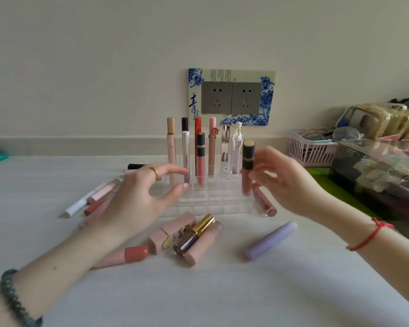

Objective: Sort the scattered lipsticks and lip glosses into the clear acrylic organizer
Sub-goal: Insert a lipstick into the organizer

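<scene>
Head view, eight tubes (200,161) upright in organizer (210,205), right fingers (269,156) pinching a ninth gloss (248,159), left fingers (172,168) spread, empty

Organizer (206,204) clear glossy acrylic; tabletop (222,291) matt, pale; gold cap (204,223) shiny metallic; lilac tube (270,240) matt plastic; basket (309,149) pink plastic.

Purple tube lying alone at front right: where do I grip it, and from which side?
Grip the purple tube across its middle, from above. It lies flat and slanted on the table, both long sides clear; its rounded ends would probably slip.
</scene>
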A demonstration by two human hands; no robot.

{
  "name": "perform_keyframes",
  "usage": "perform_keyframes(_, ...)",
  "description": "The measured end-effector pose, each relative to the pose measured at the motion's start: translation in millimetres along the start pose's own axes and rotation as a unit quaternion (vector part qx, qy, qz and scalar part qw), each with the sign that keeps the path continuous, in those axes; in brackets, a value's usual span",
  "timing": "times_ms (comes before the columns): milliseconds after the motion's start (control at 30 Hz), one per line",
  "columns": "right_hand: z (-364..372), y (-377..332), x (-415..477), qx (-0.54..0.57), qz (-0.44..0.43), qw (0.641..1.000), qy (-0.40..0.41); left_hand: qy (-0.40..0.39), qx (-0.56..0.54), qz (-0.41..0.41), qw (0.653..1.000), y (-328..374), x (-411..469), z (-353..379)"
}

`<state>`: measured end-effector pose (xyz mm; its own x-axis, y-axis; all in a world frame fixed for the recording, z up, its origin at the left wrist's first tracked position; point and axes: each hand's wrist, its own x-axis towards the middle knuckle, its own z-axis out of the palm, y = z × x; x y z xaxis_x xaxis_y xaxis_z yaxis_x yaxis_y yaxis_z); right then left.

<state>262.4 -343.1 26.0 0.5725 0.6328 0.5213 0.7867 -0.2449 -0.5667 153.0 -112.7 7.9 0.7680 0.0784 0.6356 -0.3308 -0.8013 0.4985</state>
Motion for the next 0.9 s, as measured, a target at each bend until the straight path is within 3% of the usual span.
perform_keyframes(100,4,2,19,0.065,0.023,0.996,0.062,0.014,-0.007,-0.085,0.996,-28,4,-7)
perform_keyframes(300,24,4,52,0.146,0.044,0.980,0.131,-0.057,0.008,-0.167,0.984,-61,1,-8)
perform_keyframes(467,41,9,72,0.112,0.057,0.982,0.141,-0.112,0.025,-0.171,0.978,-66,-4,-2)
perform_keyframes(900,58,21,72,0.060,0.091,0.981,0.162,-0.113,0.019,-0.156,0.981,-61,-8,4)
